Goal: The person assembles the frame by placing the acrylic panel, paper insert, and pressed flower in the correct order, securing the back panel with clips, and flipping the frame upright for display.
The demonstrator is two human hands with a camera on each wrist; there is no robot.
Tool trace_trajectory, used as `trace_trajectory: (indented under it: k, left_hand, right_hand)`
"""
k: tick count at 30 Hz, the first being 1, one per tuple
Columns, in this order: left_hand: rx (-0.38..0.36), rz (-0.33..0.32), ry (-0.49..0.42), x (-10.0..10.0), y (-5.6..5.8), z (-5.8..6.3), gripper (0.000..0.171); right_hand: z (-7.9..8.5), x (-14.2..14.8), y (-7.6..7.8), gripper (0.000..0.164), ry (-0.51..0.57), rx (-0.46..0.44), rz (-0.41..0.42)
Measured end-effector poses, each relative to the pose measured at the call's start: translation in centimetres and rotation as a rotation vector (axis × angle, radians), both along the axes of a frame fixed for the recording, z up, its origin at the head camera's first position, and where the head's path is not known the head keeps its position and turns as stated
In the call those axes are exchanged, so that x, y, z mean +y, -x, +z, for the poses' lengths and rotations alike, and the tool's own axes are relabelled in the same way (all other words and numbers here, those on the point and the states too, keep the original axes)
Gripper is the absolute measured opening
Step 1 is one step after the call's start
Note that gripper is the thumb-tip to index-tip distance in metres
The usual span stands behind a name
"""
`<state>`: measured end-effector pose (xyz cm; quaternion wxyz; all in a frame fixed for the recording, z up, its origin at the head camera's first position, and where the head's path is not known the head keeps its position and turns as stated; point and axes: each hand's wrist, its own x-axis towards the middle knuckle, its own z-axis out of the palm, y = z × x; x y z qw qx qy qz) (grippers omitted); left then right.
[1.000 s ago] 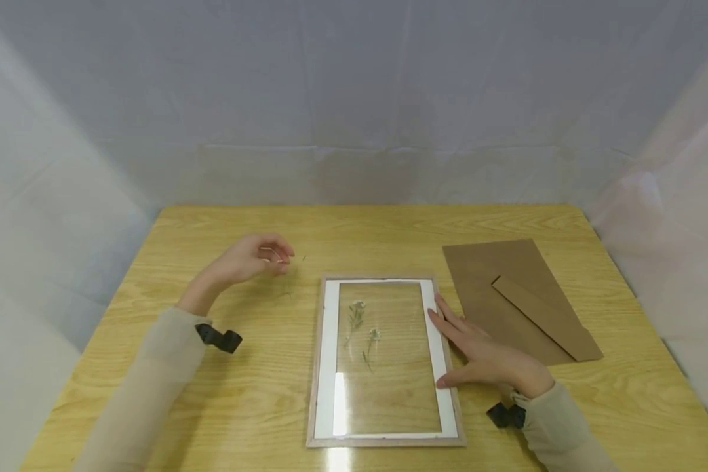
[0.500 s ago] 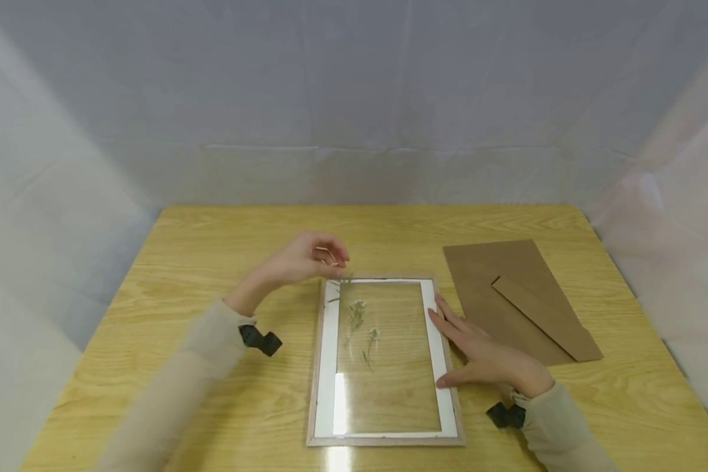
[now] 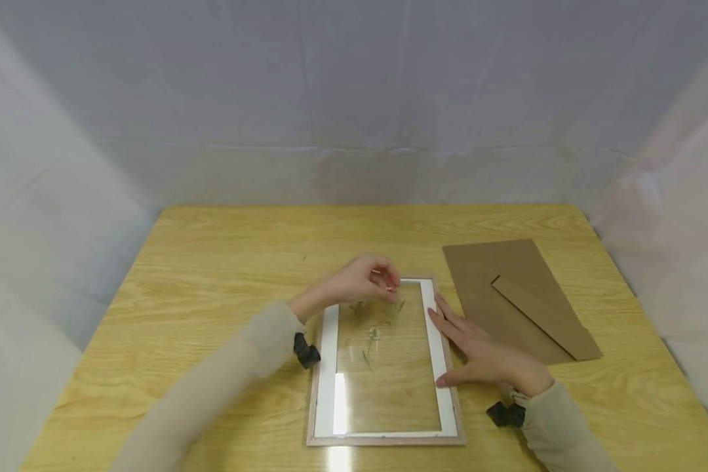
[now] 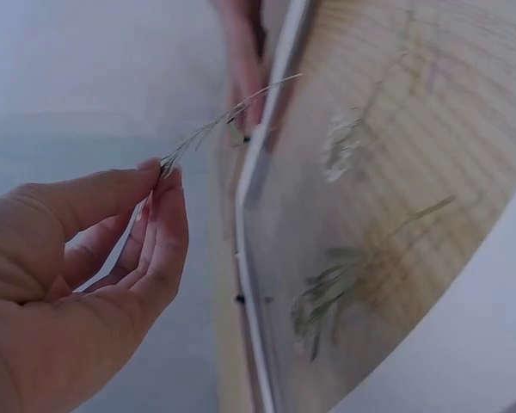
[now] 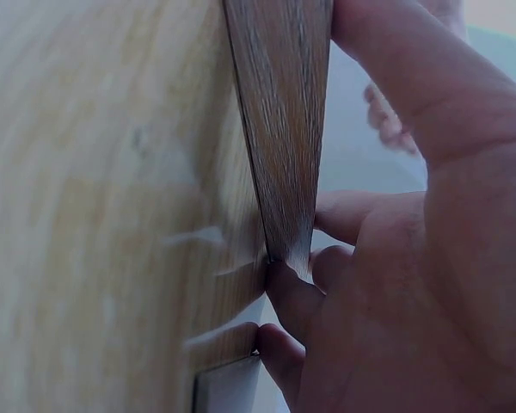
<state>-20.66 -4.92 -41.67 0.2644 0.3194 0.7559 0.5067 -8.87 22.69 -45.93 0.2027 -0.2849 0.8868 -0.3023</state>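
Note:
My left hand [image 3: 360, 278] is over the upper part of a wooden picture frame [image 3: 314, 419], which lies flat with a white border and a clear pane. Thumb and fingertips pinch a thin green flower sprig [image 4: 208, 129], its stem pointing away from the fingers. Under the hand, two pressed flowers show on the pane: a white-headed one [image 3: 374, 334] near the middle and a leafy one [image 3: 356, 308] partly covered by the hand. My right hand [image 3: 490, 357] rests spread along the frame's right side, fingertips and thumb touching its edge [image 5: 284, 129].
Right of the frame lies a brown backing board [image 3: 478, 275] with an angled stand flap [image 3: 543, 318] on it. A tiny dark bit [image 3: 304, 257] lies on the wooden table [image 3: 242, 242] at the upper left. Pale sheeting [image 3: 354, 98] hangs around the table.
My left hand has carried the sprig rightward from the table left of the frame, across its top left corner, to above the pane's upper right. The right hand and the frame stay put.

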Motion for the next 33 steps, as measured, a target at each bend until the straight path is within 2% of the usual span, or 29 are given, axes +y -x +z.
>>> trace_trajectory:
  k: [4,9,16,22,25,29,33]
  left_hand:
    - [0.054,-0.013,0.046,1.5,-0.1,-1.1,0.019]
    - [0.100,-0.019,0.100,2.1,-0.3,-2.0,0.016]
    - [0.123,-0.034,0.130,1.9,-0.8,-1.8,0.014]
    - [0.209,-0.050,0.160,1.7,-1.0,-1.6,0.012]
    - [0.286,-0.066,0.230,1.9,-1.0,-1.7,0.015]
    - [0.394,-0.096,0.371,2.1,-1.1,-1.7,0.027]
    - [0.465,-0.083,0.489,2.3,-1.2,-1.8,0.034]
  right_hand:
    - [0.0,0.0,0.0,0.114,0.002,0.004,-0.005]
    - [0.0,-0.1,-0.1,0.113,0.002,0.004,0.001]
    - [0.2,-0.2,-0.2,0.113,0.008,0.001,0.003]
    - [0.0,-0.1,-0.2,0.114,0.005,0.009,0.004]
    - [0.0,-0.1,-0.3,0.114,0.003,0.008,0.003]
    - [0.0,-0.1,-0.3,0.113,0.006,0.005,0.001]
    - [0.0,-0.1,-0.2,0.113,0.004,0.008,0.003]
